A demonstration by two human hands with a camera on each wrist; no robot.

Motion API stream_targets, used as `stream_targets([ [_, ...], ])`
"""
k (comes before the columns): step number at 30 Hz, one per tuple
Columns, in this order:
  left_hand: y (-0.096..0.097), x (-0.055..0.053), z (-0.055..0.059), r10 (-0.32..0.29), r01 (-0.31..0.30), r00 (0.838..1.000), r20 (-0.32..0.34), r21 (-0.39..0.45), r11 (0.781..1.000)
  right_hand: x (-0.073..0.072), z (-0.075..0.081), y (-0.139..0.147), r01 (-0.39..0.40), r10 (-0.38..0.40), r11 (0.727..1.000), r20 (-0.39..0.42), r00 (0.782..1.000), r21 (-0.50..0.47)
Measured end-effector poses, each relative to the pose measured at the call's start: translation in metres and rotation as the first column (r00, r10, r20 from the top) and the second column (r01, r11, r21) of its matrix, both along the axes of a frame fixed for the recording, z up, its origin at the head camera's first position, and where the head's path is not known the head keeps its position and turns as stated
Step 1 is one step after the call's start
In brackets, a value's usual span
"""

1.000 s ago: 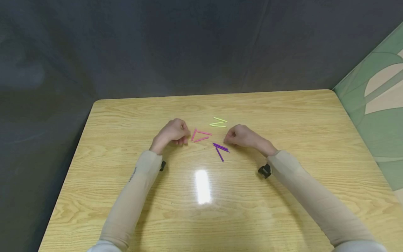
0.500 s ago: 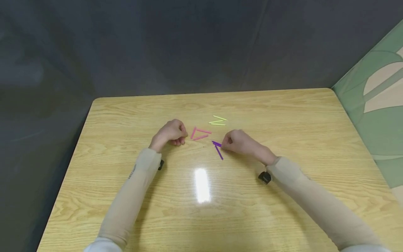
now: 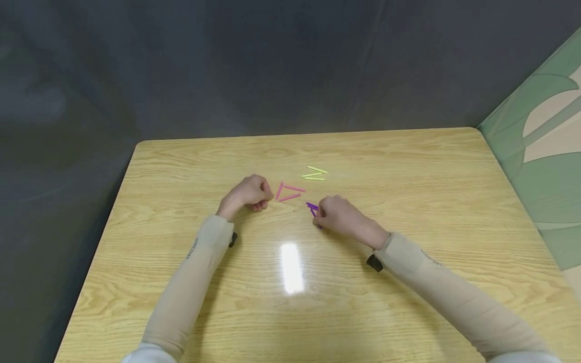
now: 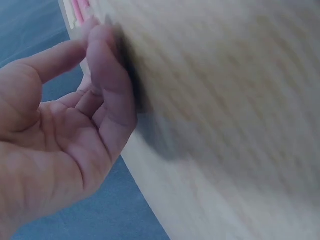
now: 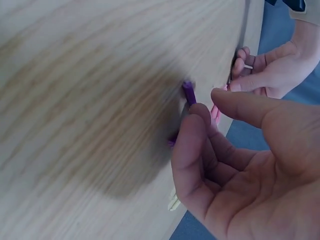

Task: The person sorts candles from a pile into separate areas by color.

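Note:
In the head view, my right hand (image 3: 341, 217) is over the small purple sticks (image 3: 311, 205) and hides part of them. The right wrist view shows its thumb and index fingertip apart, with the end of a purple stick (image 5: 189, 92) right at the index fingertip. My left hand (image 3: 249, 192) rests at the table beside three pink sticks (image 3: 290, 197), its fingers loosely curled. Nothing shows between its thumb and index in the left wrist view, where pink sticks (image 4: 79, 11) lie just beyond the fingertips.
Three yellow sticks (image 3: 314, 178) lie behind the pink and purple ones. The wooden table (image 3: 190, 312) ends at a dark curtain (image 3: 290, 65) at the back and a green patterned panel (image 3: 556, 212) on the right. A bright reflection shows on the tabletop.
My right hand has moved left and toward me, from beside the purple sticks to over them. The left hand stays in nearly the same place by the pink sticks.

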State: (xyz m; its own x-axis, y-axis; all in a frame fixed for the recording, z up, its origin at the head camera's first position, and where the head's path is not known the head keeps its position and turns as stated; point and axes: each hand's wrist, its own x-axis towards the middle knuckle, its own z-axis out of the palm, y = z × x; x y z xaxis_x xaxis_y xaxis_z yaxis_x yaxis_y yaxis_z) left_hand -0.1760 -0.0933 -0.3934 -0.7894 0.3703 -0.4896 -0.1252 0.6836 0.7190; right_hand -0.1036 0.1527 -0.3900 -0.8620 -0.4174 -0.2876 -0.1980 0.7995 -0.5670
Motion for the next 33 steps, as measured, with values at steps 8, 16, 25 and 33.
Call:
stream_targets([
  [8, 0.003, 0.003, -0.005, -0.004, 0.005, 0.996, -0.085, 0.003, 1.0, 0.003, -0.003, -0.001, 0.006, -0.002, 0.996, -0.044, 0.999, 0.088],
  [16, 0.002, 0.008, -0.01, -0.04, 0.04, 0.992, -0.121, -0.003, 0.999, 0.005, -0.006, -0.004, -0.003, 0.01, 0.994, -0.057, 0.998, 0.113],
  [25, 0.006, 0.02, -0.01, -0.108, 0.039, 0.93, -0.352, -0.199, 0.979, 0.007, -0.005, -0.011, -0.023, 0.032, 0.992, -0.071, 0.997, 0.122],
  [33, 0.01, 0.026, -0.008, -0.137, 0.035, 0.917, -0.373, -0.268, 0.963, 0.008, -0.003, -0.014, -0.02, 0.028, 0.991, -0.059, 0.998, 0.132],
])
